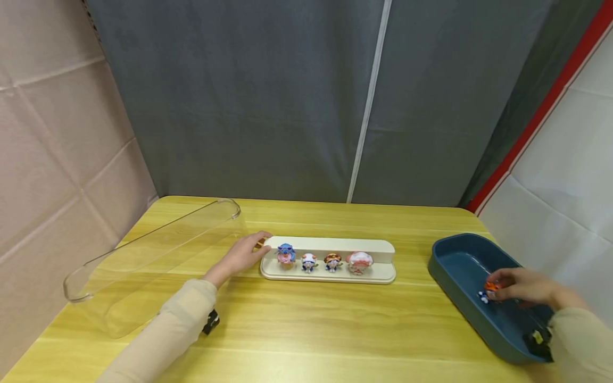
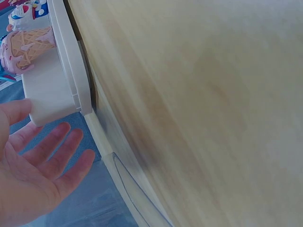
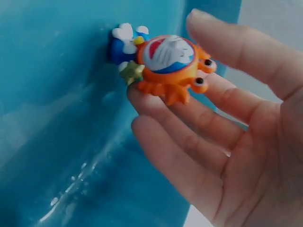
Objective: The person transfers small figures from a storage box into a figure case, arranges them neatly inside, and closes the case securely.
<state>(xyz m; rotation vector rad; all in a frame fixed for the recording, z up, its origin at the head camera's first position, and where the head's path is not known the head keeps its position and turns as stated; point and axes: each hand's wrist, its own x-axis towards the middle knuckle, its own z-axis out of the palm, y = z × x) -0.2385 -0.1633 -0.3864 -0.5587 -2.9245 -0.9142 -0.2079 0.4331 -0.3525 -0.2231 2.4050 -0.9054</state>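
My left hand (image 1: 245, 254) rests at the left end of a white stepped display stand (image 1: 378, 274), its thumb and index fingertip at the stand's corner and the other fingers loosely spread. Along the stand's lower step are a blue-topped figurine with a pink ice-cream cone (image 1: 286, 256), two small figurines (image 1: 308, 263) in hats and a rounder pink-and-white figurine (image 1: 359, 263). In the blue bin at the right, my right hand (image 1: 522, 287) holds a small figurine (image 3: 170, 56) in an orange crab hat by the hat, between thumb and fingers. Its blue-and-white body points away from the palm.
A clear plastic cover (image 1: 158, 255) lies at the left of the wooden table (image 1: 311, 330), by my left forearm. The deep blue bin (image 1: 447, 276) stands at the right edge, its walls around my right hand. A grey curtain (image 1: 263, 106) hangs behind the table.
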